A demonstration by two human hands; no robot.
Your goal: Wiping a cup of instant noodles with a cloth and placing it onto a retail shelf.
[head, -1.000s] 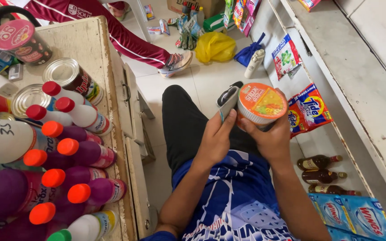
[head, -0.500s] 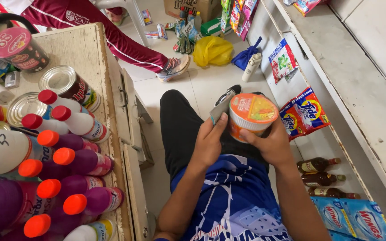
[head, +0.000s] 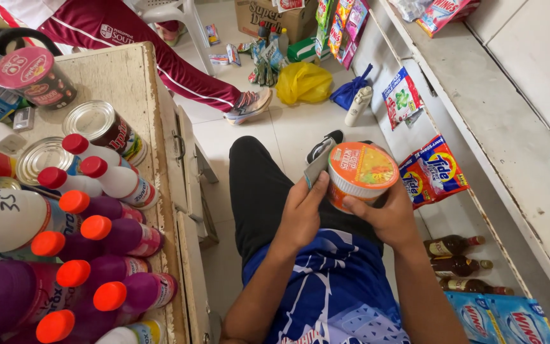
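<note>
My right hand (head: 386, 213) grips an orange instant-noodle cup (head: 359, 174) from below and the side, its foil lid facing up. My left hand (head: 302, 213) holds a grey cloth (head: 319, 167) pressed against the cup's left side. Both hands are raised over my lap, above my black trousers (head: 259, 191) and blue patterned shirt (head: 329, 286).
A worn wooden table (head: 125, 79) on the left bears tins (head: 100, 124), a pink-lidded tub (head: 30, 73) and several bottles with red or orange caps (head: 106, 236). White shelves (head: 498, 114) on the right hold packets (head: 431, 172) and brown bottles (head: 453, 245). Another person's maroon-trousered leg (head: 173, 70) stretches across the floor beyond a yellow bag (head: 303, 83).
Both hands and the cup have kept together and sit slightly lower in view; the left hand with the cloth has shifted a little along the cup's side.
</note>
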